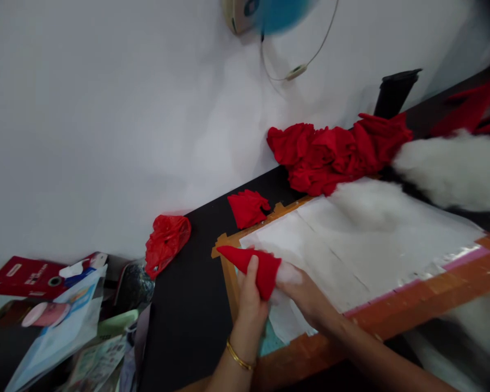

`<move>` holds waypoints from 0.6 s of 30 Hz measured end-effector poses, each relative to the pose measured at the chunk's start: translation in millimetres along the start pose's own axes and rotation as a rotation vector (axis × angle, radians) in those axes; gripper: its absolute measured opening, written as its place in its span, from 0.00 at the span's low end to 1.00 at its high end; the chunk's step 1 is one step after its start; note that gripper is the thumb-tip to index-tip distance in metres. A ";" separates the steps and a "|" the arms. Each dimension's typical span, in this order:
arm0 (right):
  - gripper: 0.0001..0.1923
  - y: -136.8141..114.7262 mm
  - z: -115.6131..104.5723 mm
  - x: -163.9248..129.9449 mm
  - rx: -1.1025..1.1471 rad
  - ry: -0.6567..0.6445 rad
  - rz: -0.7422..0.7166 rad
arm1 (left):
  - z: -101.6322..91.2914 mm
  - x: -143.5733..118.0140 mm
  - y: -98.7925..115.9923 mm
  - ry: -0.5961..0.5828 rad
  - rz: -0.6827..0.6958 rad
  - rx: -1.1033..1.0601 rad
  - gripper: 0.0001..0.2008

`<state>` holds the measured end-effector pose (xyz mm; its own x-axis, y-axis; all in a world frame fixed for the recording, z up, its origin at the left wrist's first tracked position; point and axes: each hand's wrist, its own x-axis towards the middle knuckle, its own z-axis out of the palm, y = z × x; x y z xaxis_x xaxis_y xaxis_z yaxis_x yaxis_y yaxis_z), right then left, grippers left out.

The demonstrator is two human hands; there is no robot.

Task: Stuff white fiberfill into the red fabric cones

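Down at the near edge of the black table [188, 305], the person's left hand [251, 296] grips a red fabric cone [255, 264], thumb pressed on its outside, its point aimed left. The right hand [306, 294] meets the cone's open end, where a bit of white stuffing [288, 272] shows; its fingers are hidden behind the cloth, so their grasp cannot be told. Both hands hover over an orange-edged board [412, 310] covered with clear plastic sheet. Beyond it lie a small red fabric piece [248, 208], a crumpled red bag [165, 242], a heap of red cloth [335, 149] against the wall, and white fluffy filling [453, 171] at the right.
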<state>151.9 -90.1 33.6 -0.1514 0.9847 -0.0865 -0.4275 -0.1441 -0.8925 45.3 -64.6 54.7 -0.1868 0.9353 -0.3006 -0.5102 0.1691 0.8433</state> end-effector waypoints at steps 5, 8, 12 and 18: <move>0.16 1.2 11.1 1.6 0.272 -0.035 0.084 | 5.8 -13.6 -12.4 -0.048 -0.023 0.059 0.27; 0.15 -3.6 14.7 -3.4 0.375 -0.083 0.143 | 3.4 -14.9 -18.5 0.025 0.005 0.071 0.25; 0.12 -4.8 9.3 -5.8 0.381 -0.095 0.273 | -2.4 -13.0 -21.0 -0.011 -0.029 0.091 0.25; 0.19 4.8 1.3 1.1 0.249 -0.022 0.280 | -5.6 0.7 7.1 -0.118 0.153 -0.082 0.29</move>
<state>148.5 -89.8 29.7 -0.3107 0.9019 -0.3000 -0.5702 -0.4294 -0.7003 36.9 -64.5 58.0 -0.1700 0.9789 -0.1130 -0.5507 0.0007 0.8347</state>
